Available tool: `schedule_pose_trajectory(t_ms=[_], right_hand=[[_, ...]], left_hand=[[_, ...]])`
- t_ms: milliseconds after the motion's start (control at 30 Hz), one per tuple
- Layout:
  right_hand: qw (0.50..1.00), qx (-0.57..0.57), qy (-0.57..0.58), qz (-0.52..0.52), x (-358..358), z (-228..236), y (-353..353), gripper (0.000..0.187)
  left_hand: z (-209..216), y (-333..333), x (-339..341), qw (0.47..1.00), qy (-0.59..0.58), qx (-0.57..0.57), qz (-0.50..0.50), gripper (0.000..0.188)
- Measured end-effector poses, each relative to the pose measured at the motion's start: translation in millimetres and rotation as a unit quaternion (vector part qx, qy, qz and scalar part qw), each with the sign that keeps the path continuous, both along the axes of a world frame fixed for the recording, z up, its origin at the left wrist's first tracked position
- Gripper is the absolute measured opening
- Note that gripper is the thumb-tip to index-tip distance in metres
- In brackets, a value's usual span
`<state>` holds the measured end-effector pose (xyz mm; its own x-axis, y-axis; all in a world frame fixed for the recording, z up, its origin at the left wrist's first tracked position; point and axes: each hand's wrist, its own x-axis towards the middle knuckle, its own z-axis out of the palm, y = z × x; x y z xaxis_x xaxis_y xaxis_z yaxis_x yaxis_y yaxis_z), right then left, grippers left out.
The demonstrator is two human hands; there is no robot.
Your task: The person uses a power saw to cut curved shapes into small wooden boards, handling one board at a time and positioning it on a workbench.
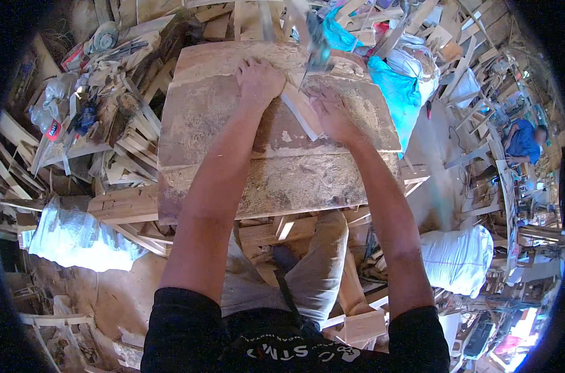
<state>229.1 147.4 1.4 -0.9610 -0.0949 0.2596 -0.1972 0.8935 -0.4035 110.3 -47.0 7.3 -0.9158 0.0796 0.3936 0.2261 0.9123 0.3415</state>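
A short, slightly curved piece of pale wood [301,113] lies on a worn, dust-covered work table [201,115] between my hands. My left hand [259,81] rests flat at the wood's far left side, fingers spread on the tabletop. Against the wood's right edge, my right hand [333,113] presses with its fingers pointing forward and left. Just beyond the wood's far end, a thin blade-like strip [305,78] comes down to the table. Above it hangs a blurred, bluish metal machine part [319,51]. The exact contact between strip and wood is hard to make out.
Offcuts [133,149] are heaped left of the table, with a clear plastic bottle [51,127] among them. A turquoise bag [394,93] touches the table's right side. White sacks [459,258] stand lower right. Another person in blue [523,142] is far right.
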Motion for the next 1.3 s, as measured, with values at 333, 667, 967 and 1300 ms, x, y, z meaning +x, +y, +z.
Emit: schedule_pose_trajectory(t_ms=[333,667,967,1300], right_hand=[[1.000,0.016,0.023,-0.006,-3,-6,-3,0.049],[0.999,0.017,0.038,-0.008,-2,-6,-9,0.049],[0.998,0.020,0.043,-0.041,3,0,-18,0.047],[0.996,0.023,0.074,-0.036,4,2,-24,0.046]], left_hand=[[1,0,-9,1.000,-0.010,-0.006,-0.022,0.057],[-11,-1,-18,0.999,0.034,-0.008,-0.017,0.055],[0,0,-15,0.999,-0.013,0.002,-0.036,0.056],[-8,0,-31,0.999,0.008,-0.011,-0.038,0.053]])
